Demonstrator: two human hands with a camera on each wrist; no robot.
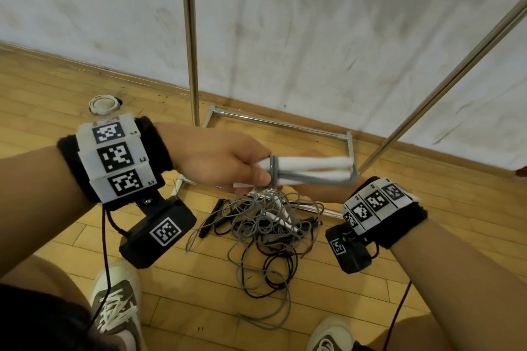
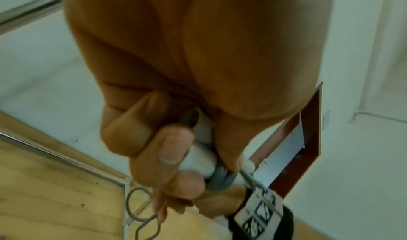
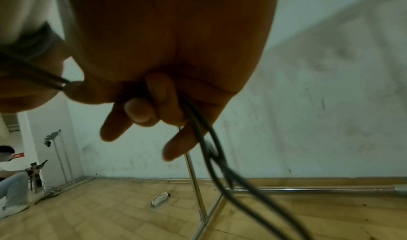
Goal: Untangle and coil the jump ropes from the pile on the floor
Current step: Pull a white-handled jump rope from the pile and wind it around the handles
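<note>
My left hand [image 1: 228,162] grips a bundle of white jump-rope handles [image 1: 310,168] at chest height, with grey cord [image 1: 273,169] wound round the bundle near my fingers. In the left wrist view my fingers [image 2: 167,149] curl round the white handles [image 2: 200,155] beside the grey windings [image 2: 220,176]. My right hand [image 1: 319,192] sits just under the handles, mostly hidden by them. In the right wrist view its fingers [image 3: 141,109] curl round the grey cord [image 3: 211,149], which hangs down in a loop. A tangled pile of grey and dark ropes [image 1: 265,231] lies on the floor below.
A metal rack stands over the pile, with an upright pole [image 1: 191,45], a slanted pole [image 1: 445,82] and a base frame [image 1: 285,124] on the wooden floor. A white round cap [image 1: 102,104] lies at left. My shoes [image 1: 117,299] are near the pile. Another person [image 3: 11,182] sits far off.
</note>
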